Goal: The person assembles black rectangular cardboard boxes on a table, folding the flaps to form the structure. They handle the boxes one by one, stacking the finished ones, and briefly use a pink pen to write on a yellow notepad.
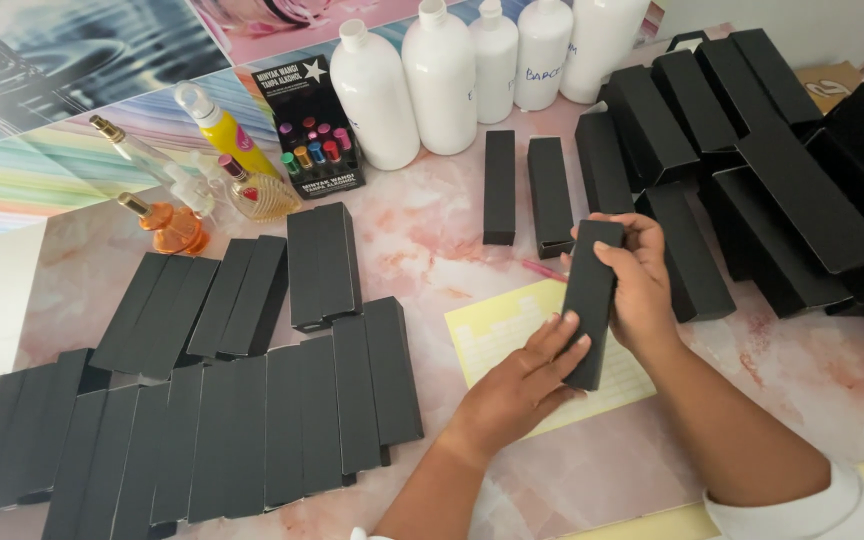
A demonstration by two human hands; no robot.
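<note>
Two hands: left hand (527,380), right hand (642,285) | grip black box (590,300)

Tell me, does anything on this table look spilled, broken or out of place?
Nothing looks spilled or damaged. The one loose oddity is a pink pen half tucked under the yellow sheet. Both hands, left and right, grip a black box.

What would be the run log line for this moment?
left hand: holds black box | right hand: holds same box | under: yellow sheet
</note>
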